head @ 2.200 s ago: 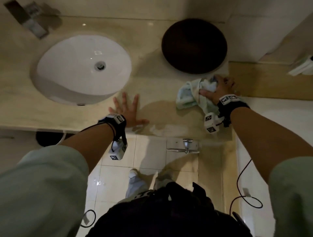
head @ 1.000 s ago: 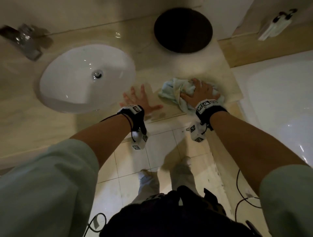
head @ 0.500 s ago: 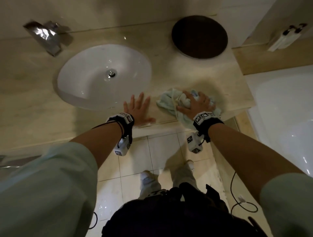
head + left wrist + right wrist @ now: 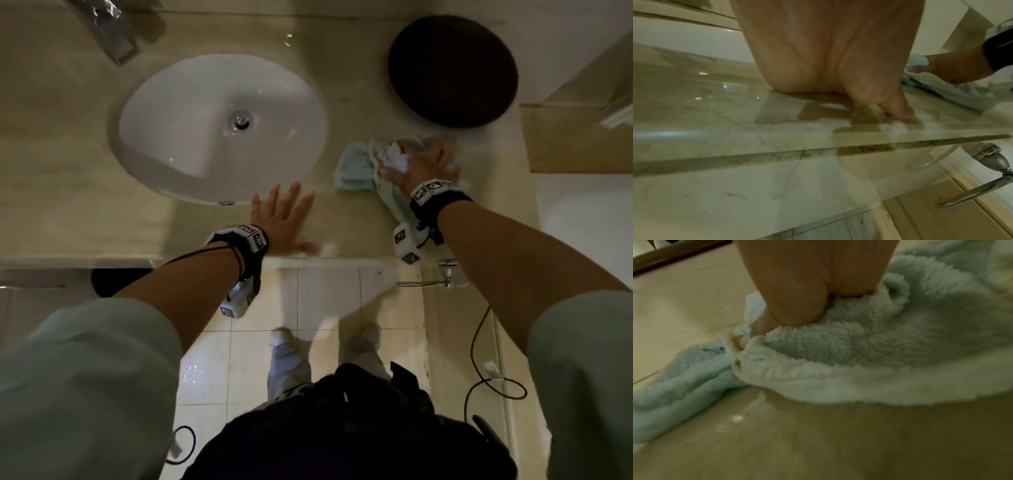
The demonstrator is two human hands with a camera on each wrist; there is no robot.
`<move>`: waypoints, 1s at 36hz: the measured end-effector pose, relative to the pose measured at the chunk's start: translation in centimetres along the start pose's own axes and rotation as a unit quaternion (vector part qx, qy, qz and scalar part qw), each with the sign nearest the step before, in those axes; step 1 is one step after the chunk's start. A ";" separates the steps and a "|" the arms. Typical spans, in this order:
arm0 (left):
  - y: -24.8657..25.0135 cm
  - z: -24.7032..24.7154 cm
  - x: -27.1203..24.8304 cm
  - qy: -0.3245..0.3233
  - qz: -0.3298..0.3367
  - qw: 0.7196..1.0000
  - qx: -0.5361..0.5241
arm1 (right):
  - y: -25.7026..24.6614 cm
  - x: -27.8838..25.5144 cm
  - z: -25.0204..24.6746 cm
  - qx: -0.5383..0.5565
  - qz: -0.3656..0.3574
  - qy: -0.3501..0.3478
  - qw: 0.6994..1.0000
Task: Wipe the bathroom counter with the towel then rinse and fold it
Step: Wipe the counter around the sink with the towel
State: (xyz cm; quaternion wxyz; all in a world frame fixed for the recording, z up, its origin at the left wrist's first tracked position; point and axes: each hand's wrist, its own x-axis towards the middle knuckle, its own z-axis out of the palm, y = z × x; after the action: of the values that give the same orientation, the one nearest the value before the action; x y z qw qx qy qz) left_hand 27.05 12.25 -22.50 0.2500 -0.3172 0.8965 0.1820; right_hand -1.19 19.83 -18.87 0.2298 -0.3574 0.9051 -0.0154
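A light blue and white fluffy towel [image 4: 356, 168] [image 4: 879, 353] [image 4: 953, 92] lies bunched on the beige marble counter [image 4: 342, 222] [image 4: 818, 434] [image 4: 715, 113], right of the sink. My right hand [image 4: 423, 162] [image 4: 797, 288] [image 4: 953, 65] presses down on it. A wad of cloth is gathered between thumb and fingers, and the thumb is tucked into a fold. My left hand [image 4: 284, 219] [image 4: 828, 65] lies flat on the counter near the front edge, fingers spread, holding nothing.
A white oval sink [image 4: 164, 113] is set into the counter, with a chrome faucet [image 4: 109, 31] behind it. A dark round object [image 4: 452, 68] sits just beyond the towel. A white bathtub [image 4: 582, 222] lies to the right. A chrome bar [image 4: 428, 282] hangs below the counter edge.
My right hand has slid the towel away from the front edge toward the dark round object. The left hand stays flat in the same spot.
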 end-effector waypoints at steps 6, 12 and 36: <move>0.0 0.4 0.2 0.016 -0.011 1.000 0.004 | -0.6 1.0 -0.5 0.004 0.001 0.007 1.000; 0.1 0.2 -0.2 0.032 -0.015 0.999 0.007 | -1.0 -1.1 0.2 -0.002 -0.003 0.036 0.999; 0.6 -0.2 -1.0 0.036 -0.038 0.998 -0.024 | -4.7 -9.7 6.8 0.010 -0.054 0.026 0.998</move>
State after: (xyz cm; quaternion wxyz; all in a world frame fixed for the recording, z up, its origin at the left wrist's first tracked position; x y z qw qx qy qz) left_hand 27.21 13.07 -21.69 0.2165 -0.3630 0.8877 0.1825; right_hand 10.92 23.59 -20.08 0.2089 -0.4029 0.8899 -0.0457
